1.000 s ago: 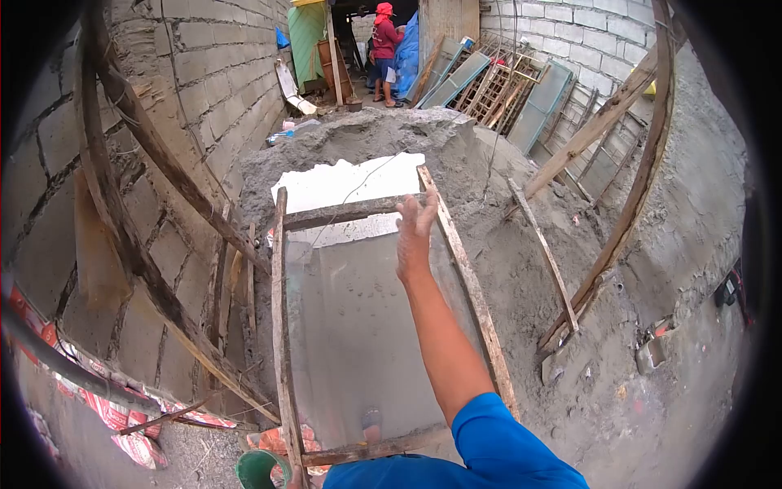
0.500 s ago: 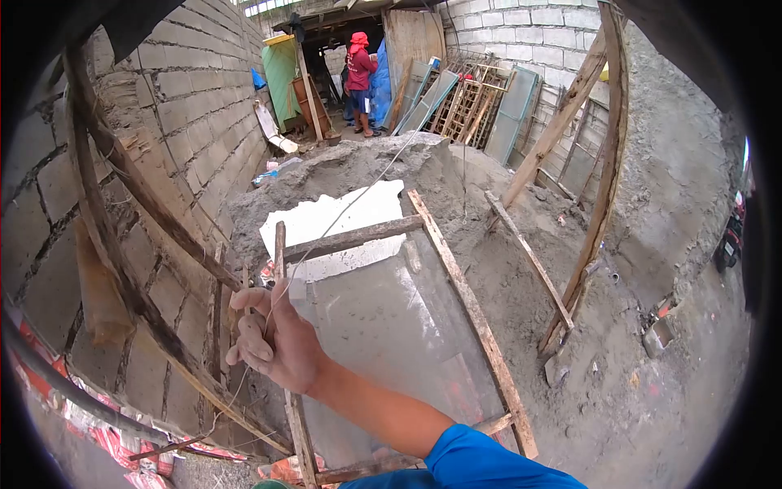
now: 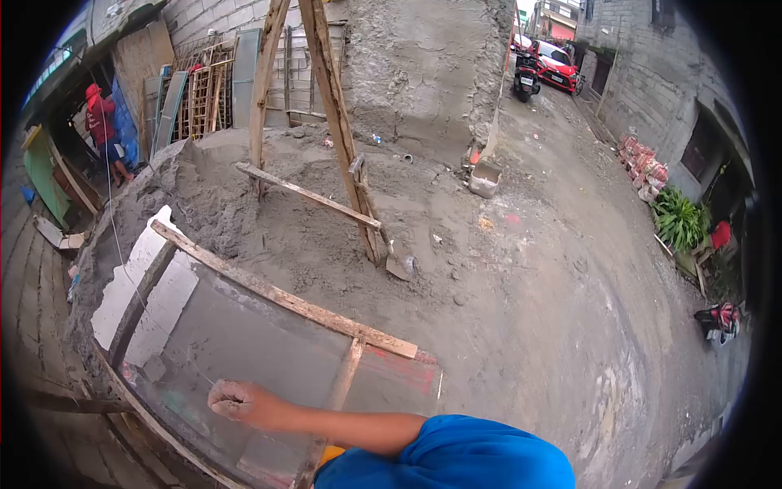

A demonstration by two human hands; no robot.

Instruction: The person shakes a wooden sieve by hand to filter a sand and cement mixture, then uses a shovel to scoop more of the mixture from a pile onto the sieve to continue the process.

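My right hand (image 3: pixel 244 405) is closed, its fingers curled together, and a thin string or wire (image 3: pixel 120 248) runs from it up to the far left. Below the hand lies a wooden frame (image 3: pixel 277 297) around a flat grey panel (image 3: pixel 261 330), and the hand seems to hang above it without touching. A white, jagged-edged sheet (image 3: pixel 122 297) pokes out past the frame's far end. The blue sleeve (image 3: pixel 464 456) of my right arm covers the near corner of the frame. My left hand is out of view.
A sand heap (image 3: pixel 220 175) rises behind the frame. Wooden posts (image 3: pixel 342 114) with a crosspiece (image 3: pixel 309 194) stand there, a small shovel (image 3: pixel 399 265) at their foot. A person (image 3: pixel 102 126) stands far left. A container (image 3: pixel 485 179), motorcycle (image 3: pixel 526 77) and red car (image 3: pixel 557 67) line the right.
The view has swung right, bringing the lane and vehicles into sight. My right hand has turned over and lowered, its fingers more tightly curled, with the string still running from it.
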